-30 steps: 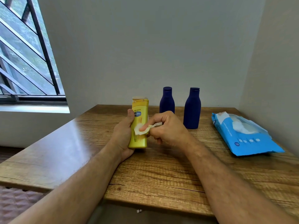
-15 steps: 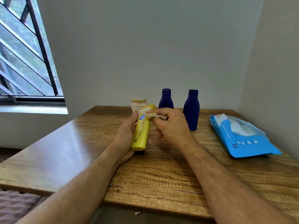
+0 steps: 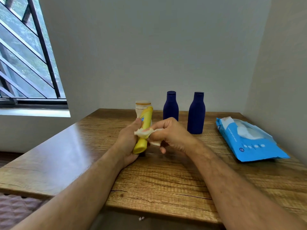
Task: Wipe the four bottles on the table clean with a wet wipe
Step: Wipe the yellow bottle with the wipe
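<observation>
My left hand (image 3: 127,141) grips a yellow bottle (image 3: 144,130), tilted with its top leaning away and to the right, lifted just above the wooden table (image 3: 166,180). My right hand (image 3: 169,135) pinches a crumpled white wet wipe (image 3: 143,132) against the bottle's middle. Behind the yellow bottle stands a cream bottle (image 3: 141,107), mostly hidden. Two dark blue bottles stand upright at the back, one (image 3: 170,105) just behind my right hand and the other (image 3: 196,113) further right.
An open blue pack of wet wipes (image 3: 245,140) lies at the table's right side with a wipe poking out. Walls close the back and right. A barred window (image 3: 28,60) is at the left. The table's front edge runs under my forearms.
The yellow bottle went from upright to tilted away. My right hand slid the wipe up to the bottle's top and has come back down to its middle.
</observation>
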Motion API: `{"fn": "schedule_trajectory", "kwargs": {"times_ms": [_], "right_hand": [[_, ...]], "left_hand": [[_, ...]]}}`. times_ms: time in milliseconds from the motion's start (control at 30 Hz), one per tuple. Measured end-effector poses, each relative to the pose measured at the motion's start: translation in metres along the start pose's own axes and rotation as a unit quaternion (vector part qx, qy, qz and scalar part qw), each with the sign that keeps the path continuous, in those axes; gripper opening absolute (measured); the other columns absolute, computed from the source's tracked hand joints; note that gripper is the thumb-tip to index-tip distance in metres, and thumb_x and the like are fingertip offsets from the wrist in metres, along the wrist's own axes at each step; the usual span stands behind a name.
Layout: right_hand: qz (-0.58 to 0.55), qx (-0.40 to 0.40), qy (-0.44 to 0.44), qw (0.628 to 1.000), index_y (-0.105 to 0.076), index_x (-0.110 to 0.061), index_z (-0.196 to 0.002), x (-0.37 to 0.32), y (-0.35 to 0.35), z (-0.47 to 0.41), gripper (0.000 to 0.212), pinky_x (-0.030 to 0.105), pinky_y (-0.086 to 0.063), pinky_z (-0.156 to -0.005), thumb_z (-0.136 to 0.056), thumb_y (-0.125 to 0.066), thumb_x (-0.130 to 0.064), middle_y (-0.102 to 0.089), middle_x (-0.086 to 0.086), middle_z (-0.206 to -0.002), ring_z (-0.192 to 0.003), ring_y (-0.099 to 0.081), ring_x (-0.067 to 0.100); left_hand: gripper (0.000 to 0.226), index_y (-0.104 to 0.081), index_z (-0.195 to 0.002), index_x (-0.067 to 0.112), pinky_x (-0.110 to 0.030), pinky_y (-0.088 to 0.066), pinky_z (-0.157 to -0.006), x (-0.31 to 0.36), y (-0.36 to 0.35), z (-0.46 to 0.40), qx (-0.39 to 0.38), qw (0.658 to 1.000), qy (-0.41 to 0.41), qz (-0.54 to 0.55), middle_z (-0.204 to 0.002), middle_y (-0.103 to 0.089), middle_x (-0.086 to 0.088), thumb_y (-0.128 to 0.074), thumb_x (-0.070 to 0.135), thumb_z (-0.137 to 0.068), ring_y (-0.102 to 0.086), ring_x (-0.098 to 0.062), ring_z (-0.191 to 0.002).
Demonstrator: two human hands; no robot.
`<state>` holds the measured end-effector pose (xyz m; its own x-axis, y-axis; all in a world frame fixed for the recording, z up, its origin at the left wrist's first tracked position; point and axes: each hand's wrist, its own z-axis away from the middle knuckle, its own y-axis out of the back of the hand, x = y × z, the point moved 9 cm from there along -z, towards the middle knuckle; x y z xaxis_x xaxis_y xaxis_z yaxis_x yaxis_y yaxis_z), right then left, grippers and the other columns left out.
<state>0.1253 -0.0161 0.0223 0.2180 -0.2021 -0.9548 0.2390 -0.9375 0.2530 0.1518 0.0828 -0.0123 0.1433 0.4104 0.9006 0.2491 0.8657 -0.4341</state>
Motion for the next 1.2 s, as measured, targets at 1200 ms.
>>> {"fn": "schedule_trajectory", "kwargs": {"times_ms": [1200], "right_hand": [[-0.042, 0.252, 0.135, 0.957, -0.074, -0.019, -0.11, -0.019, 0.046, 0.008, 0.02, 0.03, -0.052, -0.043, -0.092, -0.067, -0.018, -0.065, -0.004, -0.068, -0.053, -0.055, 0.018]], "left_hand": [[0.036, -0.053, -0.096, 0.011, -0.027, -0.032, -0.052, 0.001, -0.017, 0.005, -0.117, 0.985, -0.048, -0.117, -0.068, -0.052, -0.008, -0.059, 0.045, -0.086, -0.04, -0.016, -0.053]]}}
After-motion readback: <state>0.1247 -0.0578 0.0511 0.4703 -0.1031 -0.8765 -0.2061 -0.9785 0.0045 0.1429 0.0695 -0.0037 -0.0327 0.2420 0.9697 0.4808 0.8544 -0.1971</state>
